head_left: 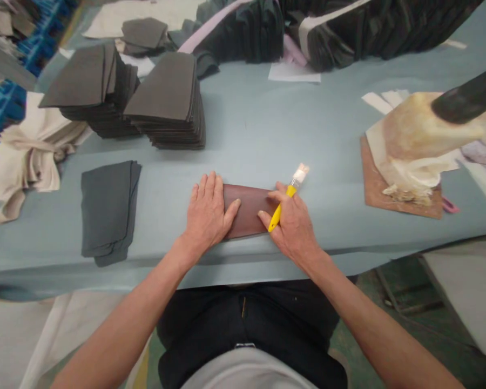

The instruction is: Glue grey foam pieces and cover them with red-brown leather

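Note:
A dark reddish-brown leather piece [248,208] lies flat near the front edge of the grey-blue table [267,124]. My left hand [207,210] rests on its left end, fingers stretched out flat and pressing down. My right hand [291,219] lies on the piece's right end and grips a yellow-handled brush [288,195], whose pale bristles point up and away to the right.
A folded dark grey cloth [108,210] lies left of my hands. Two stacks of dark cut pieces [166,105] stand behind it. A glue-crusted pot [421,140] on a brown board sits at the right. Beige cloth [28,151] hangs at the far left, black fabric bundles [348,27] at the back.

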Tool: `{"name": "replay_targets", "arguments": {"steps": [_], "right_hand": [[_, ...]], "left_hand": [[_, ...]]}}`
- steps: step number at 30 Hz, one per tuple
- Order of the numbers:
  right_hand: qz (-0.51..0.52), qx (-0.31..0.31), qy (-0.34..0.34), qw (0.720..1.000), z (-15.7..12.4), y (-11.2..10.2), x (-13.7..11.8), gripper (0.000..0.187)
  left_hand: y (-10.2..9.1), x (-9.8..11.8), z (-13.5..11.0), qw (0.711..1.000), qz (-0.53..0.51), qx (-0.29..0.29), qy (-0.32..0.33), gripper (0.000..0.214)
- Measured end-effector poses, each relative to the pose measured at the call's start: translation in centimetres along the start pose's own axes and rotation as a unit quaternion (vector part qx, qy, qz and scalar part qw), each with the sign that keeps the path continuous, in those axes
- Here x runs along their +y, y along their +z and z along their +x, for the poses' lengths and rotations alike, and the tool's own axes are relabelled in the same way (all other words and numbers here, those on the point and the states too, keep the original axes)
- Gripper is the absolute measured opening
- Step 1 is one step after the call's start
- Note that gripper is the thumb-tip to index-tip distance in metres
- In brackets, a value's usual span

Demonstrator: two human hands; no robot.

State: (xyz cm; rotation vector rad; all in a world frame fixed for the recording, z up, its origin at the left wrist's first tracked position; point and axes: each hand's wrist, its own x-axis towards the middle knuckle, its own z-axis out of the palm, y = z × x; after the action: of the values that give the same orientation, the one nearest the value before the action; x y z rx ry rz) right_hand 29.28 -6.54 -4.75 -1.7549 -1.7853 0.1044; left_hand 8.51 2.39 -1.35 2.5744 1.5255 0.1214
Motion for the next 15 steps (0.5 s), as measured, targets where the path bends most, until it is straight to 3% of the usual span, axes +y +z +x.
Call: {"name": "replay_targets", "arguments": {"steps": [8,15], "right_hand": [[-0.02,0.008,0.002,1.0,-0.3,-0.2,0.9,0.044],[-0.09,0.015,-0.003,0.996,-0.5,-2.4,0.2,0.042]], "left_hand": [[-0.1,-1.1,0.0,0.998,-0.058,-0.027,0.008,0.076],[0.3,-1.0,-0.3,0.998,-0.055,-0.001,0.018,0.073]]}}
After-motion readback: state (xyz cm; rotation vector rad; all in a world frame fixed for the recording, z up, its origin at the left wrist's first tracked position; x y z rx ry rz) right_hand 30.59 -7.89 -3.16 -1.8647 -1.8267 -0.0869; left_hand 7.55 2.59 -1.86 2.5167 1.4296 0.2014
